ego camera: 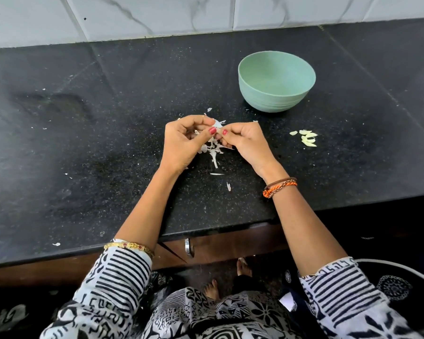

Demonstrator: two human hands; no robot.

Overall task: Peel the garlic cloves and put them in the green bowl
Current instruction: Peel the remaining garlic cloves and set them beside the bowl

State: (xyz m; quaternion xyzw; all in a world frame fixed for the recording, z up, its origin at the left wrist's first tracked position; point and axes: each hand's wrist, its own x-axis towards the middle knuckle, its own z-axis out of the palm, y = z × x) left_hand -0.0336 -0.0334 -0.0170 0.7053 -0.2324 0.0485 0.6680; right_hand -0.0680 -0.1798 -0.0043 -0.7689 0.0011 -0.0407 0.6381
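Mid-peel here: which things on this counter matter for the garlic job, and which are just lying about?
Part of the job:
- left hand and right hand, pinching a garlic clove between them
- peeled cloves on the counter, right of the hands
- green bowl, nothing visible inside

Just lying about:
- papery skins under the hands
- stray flake near the counter edge
- drawer handle

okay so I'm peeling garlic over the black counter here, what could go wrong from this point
1. The peeled cloves lie on the counter, not in the green bowl, which looks empty. They could be forgotten there.
2. Skin scraps litter the counter under the left hand and right hand. Some could get swept up with the cloves.
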